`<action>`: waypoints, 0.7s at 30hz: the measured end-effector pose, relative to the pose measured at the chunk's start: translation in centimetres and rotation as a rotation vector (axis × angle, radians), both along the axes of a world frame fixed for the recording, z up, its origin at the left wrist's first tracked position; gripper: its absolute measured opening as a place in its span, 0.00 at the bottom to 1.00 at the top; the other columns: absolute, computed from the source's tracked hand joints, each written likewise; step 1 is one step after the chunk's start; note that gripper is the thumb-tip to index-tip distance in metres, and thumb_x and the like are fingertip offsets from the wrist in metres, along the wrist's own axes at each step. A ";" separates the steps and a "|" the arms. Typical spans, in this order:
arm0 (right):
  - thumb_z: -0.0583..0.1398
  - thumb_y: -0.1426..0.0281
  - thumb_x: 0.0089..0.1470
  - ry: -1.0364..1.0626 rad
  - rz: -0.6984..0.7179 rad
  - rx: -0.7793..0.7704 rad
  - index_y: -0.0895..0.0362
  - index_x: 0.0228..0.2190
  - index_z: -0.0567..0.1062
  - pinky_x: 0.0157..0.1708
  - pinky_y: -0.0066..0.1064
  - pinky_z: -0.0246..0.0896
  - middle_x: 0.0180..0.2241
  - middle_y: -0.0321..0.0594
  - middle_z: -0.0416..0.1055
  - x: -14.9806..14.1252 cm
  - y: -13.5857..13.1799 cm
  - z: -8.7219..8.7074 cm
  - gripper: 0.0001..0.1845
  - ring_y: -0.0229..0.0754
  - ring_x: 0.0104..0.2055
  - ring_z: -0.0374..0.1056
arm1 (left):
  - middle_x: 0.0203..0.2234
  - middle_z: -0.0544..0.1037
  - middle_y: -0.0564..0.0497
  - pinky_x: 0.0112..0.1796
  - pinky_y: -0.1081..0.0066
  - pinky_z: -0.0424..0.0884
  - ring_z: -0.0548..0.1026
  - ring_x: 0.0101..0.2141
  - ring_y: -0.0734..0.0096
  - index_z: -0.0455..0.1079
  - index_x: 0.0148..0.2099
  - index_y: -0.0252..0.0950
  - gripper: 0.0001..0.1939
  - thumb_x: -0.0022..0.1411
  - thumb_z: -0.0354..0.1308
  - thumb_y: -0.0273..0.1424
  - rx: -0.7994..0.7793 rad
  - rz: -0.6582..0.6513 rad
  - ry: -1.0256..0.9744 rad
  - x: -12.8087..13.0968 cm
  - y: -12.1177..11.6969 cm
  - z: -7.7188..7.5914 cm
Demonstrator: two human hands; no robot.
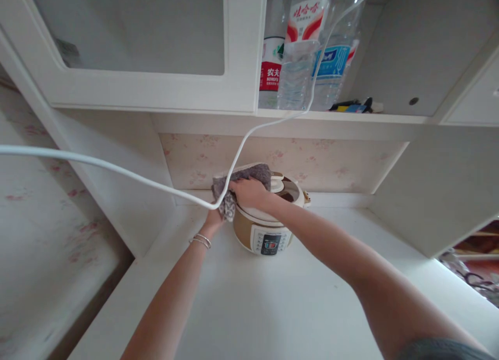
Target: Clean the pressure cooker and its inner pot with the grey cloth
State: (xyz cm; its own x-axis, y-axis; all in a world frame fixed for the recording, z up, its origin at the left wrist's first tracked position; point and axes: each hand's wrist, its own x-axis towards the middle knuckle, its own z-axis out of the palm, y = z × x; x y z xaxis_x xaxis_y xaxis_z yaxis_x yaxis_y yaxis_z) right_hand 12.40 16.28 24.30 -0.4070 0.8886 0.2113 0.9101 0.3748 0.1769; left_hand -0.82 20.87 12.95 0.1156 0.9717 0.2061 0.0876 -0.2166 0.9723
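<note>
A round white-and-gold electric cooker (242,232) with a control panel on its front stands at the back of the white surface. A grey-brown patterned cloth (260,173) lies over the left part of its lid. My right hand (251,192) is closed on this cloth, on top of the lid. At the cooker's left side, my left hand (214,220) touches the hanging end of the cloth. Its fingers are hidden by the cloth and a white cable, so their hold does not show. Two thin bangles (201,240) circle my left wrist.
The white cable (136,174) loops in front of the cooker, close to my hands. Overhead is a white cabinet (156,92) with plastic bottles (298,64) on its open shelf. Side panels (432,183) flank the recess, and floral wallpaper (312,160) covers its back.
</note>
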 end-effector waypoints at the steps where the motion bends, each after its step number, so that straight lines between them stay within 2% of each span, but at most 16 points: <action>1: 0.49 0.74 0.59 0.000 -0.065 -0.049 0.54 0.52 0.69 0.55 0.49 0.56 0.46 0.48 0.75 -0.2 1.6 0.6 0.20 0.50 0.50 0.70 | 0.50 0.75 0.42 0.54 0.55 0.65 0.70 0.53 0.54 0.71 0.51 0.35 0.15 0.64 0.56 0.35 0.001 0.021 0.044 -0.1 0.0 0.1; 3: 0.50 0.74 0.59 0.001 -0.160 -0.105 0.53 0.54 0.67 0.54 0.51 0.57 0.48 0.50 0.74 -0.3 4.2 1.5 0.23 0.52 0.50 0.71 | 0.51 0.75 0.42 0.58 0.56 0.59 0.66 0.58 0.52 0.72 0.52 0.37 0.16 0.65 0.54 0.35 0.047 0.043 0.154 -0.2 -0.2 0.5; 5: 0.50 0.74 0.59 0.005 -0.205 -0.126 0.55 0.54 0.68 0.52 0.51 0.59 0.48 0.54 0.73 -0.4 6.1 1.8 0.23 0.54 0.50 0.71 | 0.54 0.74 0.42 0.58 0.57 0.58 0.66 0.59 0.54 0.68 0.57 0.38 0.19 0.67 0.50 0.36 0.115 0.041 0.260 -0.2 -0.4 0.9; 7: 0.50 0.73 0.58 0.007 -0.211 -0.142 0.57 0.52 0.70 0.48 0.48 0.63 0.48 0.55 0.73 -0.6 6.9 1.8 0.21 0.54 0.49 0.72 | 0.55 0.72 0.42 0.56 0.60 0.60 0.68 0.57 0.56 0.65 0.60 0.38 0.21 0.69 0.46 0.37 0.169 0.042 0.357 -0.1 -0.5 1.1; 9: 0.51 0.74 0.58 0.006 -0.189 -0.149 0.57 0.51 0.72 0.46 0.44 0.65 0.47 0.55 0.74 -1.0 6.5 1.5 0.20 0.54 0.48 0.72 | 0.54 0.74 0.42 0.55 0.61 0.62 0.70 0.56 0.57 0.65 0.59 0.39 0.20 0.70 0.44 0.37 0.191 0.044 0.382 0.0 -0.4 1.0; 12: 0.51 0.74 0.58 0.012 -0.111 -0.123 0.55 0.53 0.70 0.46 0.41 0.66 0.46 0.52 0.75 -1.0 3.7 0.9 0.22 0.52 0.48 0.72 | 0.50 0.77 0.41 0.53 0.60 0.65 0.73 0.52 0.58 0.68 0.55 0.37 0.18 0.69 0.45 0.36 0.215 0.089 0.340 0.4 0.1 0.2; 14: 0.49 0.74 0.60 0.042 -0.008 -0.049 0.52 0.55 0.67 0.48 0.42 0.65 0.48 0.48 0.74 -0.5 0.4 0.2 0.23 0.50 0.48 0.71 | 0.47 0.77 0.39 0.53 0.58 0.66 0.74 0.51 0.56 0.68 0.53 0.35 0.16 0.67 0.46 0.33 0.208 0.149 0.335 0.7 0.3 -0.7; 16: 0.49 0.75 0.60 0.078 0.078 0.077 0.49 0.58 0.63 0.54 0.45 0.61 0.53 0.45 0.70 0.6 -3.3 -0.8 0.25 0.49 0.52 0.69 | 0.47 0.77 0.38 0.54 0.55 0.65 0.72 0.53 0.54 0.69 0.51 0.34 0.15 0.64 0.50 0.30 0.213 0.176 0.346 1.0 0.3 -1.5; 19: 0.51 0.77 0.58 0.079 0.057 0.199 0.47 0.58 0.64 0.60 0.54 0.51 0.60 0.43 0.63 3.4 -8.5 -3.0 0.28 0.53 0.61 0.59 | 0.49 0.77 0.41 0.55 0.56 0.65 0.73 0.52 0.56 0.67 0.53 0.35 0.18 0.61 0.55 0.30 0.266 0.126 0.303 1.1 -0.3 -2.2; 21: 0.50 0.79 0.56 0.108 0.021 0.244 0.46 0.59 0.64 0.62 0.58 0.45 0.62 0.41 0.60 6.1 -10.8 -4.7 0.31 0.55 0.64 0.54 | 0.48 0.77 0.44 0.52 0.58 0.69 0.75 0.48 0.60 0.63 0.56 0.37 0.19 0.63 0.54 0.33 0.289 0.101 0.251 1.1 -0.8 -2.1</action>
